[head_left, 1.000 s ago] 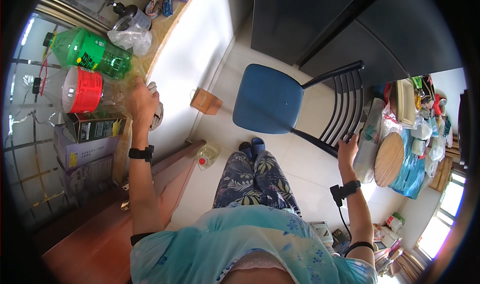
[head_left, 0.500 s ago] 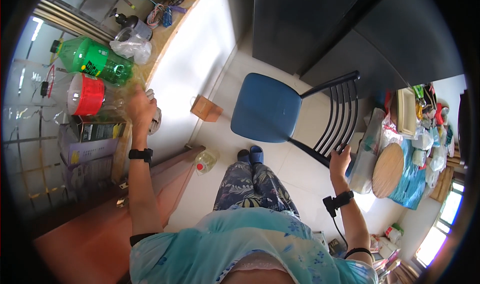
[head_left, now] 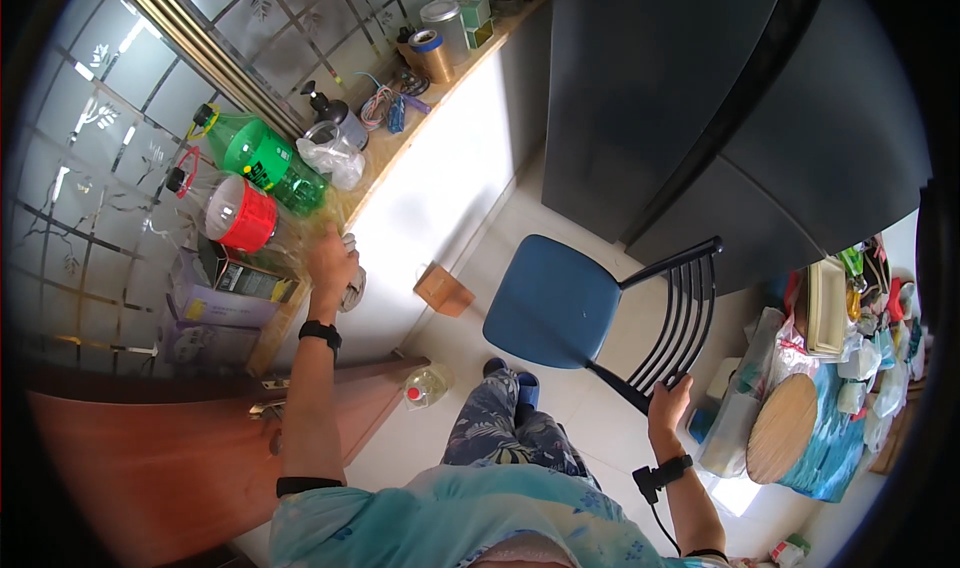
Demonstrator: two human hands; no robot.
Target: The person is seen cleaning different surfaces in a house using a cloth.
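Note:
A crumpled greyish cloth (head_left: 354,286) hangs from my left hand (head_left: 331,260), whose fingers are closed on it at the edge of the wooden ledge (head_left: 385,163). Just beyond that hand lie a green-labelled plastic bottle (head_left: 262,160) and a red-labelled clear bottle (head_left: 240,213), both large with dark caps. My right hand (head_left: 669,406) grips the dark backrest (head_left: 690,313) of a chair with a blue seat (head_left: 553,301). The chair stands on the tiled floor in front of my feet.
Farther along the ledge are a pump bottle (head_left: 335,118), a tape roll (head_left: 430,56) and a metal canister (head_left: 446,26). A reddish door (head_left: 180,448), an oil jug (head_left: 427,386) and a small brown box (head_left: 443,290) are at left. A dark cabinet (head_left: 640,88) stands ahead; a cluttered table is at right.
The view has turned, so more of the ledge's far end shows and the chair appears lower. Both hands keep their holds on the cloth and the chair.

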